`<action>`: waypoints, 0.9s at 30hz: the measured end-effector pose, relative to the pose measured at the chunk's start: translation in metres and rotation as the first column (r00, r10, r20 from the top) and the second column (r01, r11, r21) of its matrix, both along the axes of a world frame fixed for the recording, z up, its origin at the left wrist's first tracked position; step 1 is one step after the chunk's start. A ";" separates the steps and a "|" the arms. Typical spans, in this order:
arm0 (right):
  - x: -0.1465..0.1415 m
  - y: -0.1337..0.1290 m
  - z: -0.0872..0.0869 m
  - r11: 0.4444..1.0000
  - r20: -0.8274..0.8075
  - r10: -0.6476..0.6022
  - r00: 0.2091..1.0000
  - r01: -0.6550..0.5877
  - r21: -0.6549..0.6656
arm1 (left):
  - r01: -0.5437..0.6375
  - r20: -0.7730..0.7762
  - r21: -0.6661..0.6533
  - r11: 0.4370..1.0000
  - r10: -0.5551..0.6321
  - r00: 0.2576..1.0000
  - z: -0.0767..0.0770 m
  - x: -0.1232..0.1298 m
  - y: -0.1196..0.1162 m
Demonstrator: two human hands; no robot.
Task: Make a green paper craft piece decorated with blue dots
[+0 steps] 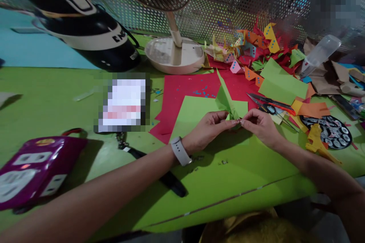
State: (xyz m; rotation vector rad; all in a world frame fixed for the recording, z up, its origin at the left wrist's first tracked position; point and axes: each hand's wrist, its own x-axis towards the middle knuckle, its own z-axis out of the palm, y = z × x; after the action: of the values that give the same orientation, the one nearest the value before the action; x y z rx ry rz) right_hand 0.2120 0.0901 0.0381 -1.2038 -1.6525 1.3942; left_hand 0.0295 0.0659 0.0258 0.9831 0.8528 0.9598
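Note:
A folded green paper piece (225, 93) stands up between my hands, its pointed tip upward. My left hand (209, 127), with a pale watch band at the wrist, pinches its lower edge between thumb and fingers. Close beside it, my right hand (261, 125) pinches the same lower edge, the fingertips of both hands almost touching. Underneath lie a flat light green sheet (189, 112) and a red sheet (173, 89) with small blue bits on it.
Scissors (266, 108) and a cutter (285, 107) lie right of my hands, near a yellow glue gun (315, 138). Folded paper pieces (251, 49) pile up behind. A fan base (175, 57), large bottle (94, 38), blurred phone (124, 102) and purple power strip (42, 167) occupy the left.

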 end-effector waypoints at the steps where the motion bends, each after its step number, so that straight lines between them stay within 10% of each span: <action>1: 0.000 -0.001 0.000 1.000 -0.001 -0.002 1.000 0.002 0.002 | -0.010 -0.018 -0.006 1.000 0.010 1.000 0.000 0.000 0.000; 27: -0.003 -0.006 -0.001 1.000 -0.005 -0.016 1.000 0.016 0.003 | -0.074 -0.169 0.082 0.994 0.087 0.982 -0.002 0.001 -0.002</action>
State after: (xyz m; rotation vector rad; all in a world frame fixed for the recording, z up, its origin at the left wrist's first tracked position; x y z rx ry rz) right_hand 0.2094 0.0845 0.0371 -1.2084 -1.6377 1.3837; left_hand 0.0303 0.0637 0.0241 1.1152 1.0131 0.9918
